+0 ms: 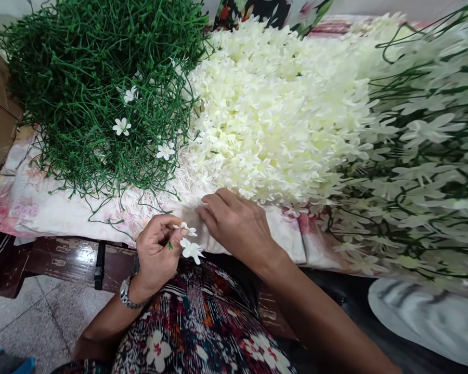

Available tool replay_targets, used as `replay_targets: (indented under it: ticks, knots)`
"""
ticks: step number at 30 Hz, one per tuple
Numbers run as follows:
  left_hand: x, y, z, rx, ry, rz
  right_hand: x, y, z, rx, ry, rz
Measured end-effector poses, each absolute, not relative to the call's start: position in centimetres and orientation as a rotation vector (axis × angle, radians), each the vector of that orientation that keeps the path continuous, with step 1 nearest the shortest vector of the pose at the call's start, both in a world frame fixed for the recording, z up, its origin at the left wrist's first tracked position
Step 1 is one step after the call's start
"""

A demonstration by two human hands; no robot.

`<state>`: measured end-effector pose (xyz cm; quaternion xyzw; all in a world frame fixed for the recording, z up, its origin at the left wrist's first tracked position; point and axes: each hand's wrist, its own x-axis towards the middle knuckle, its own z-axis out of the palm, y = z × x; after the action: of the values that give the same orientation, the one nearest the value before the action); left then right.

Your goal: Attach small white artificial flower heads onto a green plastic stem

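The left hand [156, 249] pinches a sprig [189, 244] of white flowers above the lap. The right hand [234, 223], fingers curled, touches the cloth [42, 208] beside the petal heap [273, 114]. Green stems [81, 78] are piled left, finished sprays [425, 156] right. Grey tile floor [27, 322] shows below.

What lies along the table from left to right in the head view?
Green stems → loose white petals → finished flower sprays. In front, the left hand holds a flowered stem; the right hand rests on the cloth.
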<state>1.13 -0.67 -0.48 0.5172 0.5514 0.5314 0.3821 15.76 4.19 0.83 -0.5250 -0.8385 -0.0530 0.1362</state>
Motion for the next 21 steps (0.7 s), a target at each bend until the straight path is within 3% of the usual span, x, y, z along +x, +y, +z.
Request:
replay_targets:
  ticks: [5,12,21]
  knots:
    - [0.8,-0.6,-0.7,1.302,1.418,1.378,15.0,4.2,0.3,-1.507,-2.386,-0.225]
    - [0.8,-0.5,-0.7,1.335,1.484,1.391,16.4,2.4,2.7,-1.327,-2.168,0.415]
    - [1.6,-1.0,-0.7,1.485,1.55,1.427,15.8,1.0,3.2,-1.167,-2.122,0.643]
